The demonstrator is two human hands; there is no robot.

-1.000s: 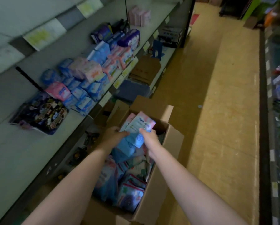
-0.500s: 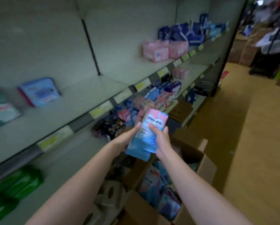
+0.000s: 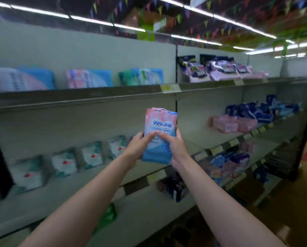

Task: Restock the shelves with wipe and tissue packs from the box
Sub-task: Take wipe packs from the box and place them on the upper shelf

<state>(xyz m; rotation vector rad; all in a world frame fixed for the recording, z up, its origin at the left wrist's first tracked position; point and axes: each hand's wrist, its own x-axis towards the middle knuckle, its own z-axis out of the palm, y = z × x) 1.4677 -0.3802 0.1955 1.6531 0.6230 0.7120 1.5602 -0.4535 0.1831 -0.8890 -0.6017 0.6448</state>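
A small stack of pink-and-blue wipe packs [image 3: 160,122] is held upright in front of the shelves at chest height. My left hand [image 3: 137,148] grips its left edge and my right hand [image 3: 175,146] grips its right side, thumbs on the front face. Behind the packs runs the middle shelf [image 3: 88,177], where several white-and-teal packs [image 3: 65,162] stand in a row to the left. The box is out of view.
The top shelf [image 3: 77,98] carries blue, pink and green packs [image 3: 88,78] and dark purple packs [image 3: 218,68]. Pink packs [image 3: 225,123] and dark blue packs [image 3: 256,111] sit further right. Lower shelves hold more packs [image 3: 229,161]. The aisle floor [image 3: 300,202] lies to the right.
Both hands lifted the wipe packs out of the box and up to shelf height. My view swung up from the box and floor to the upper shelves.
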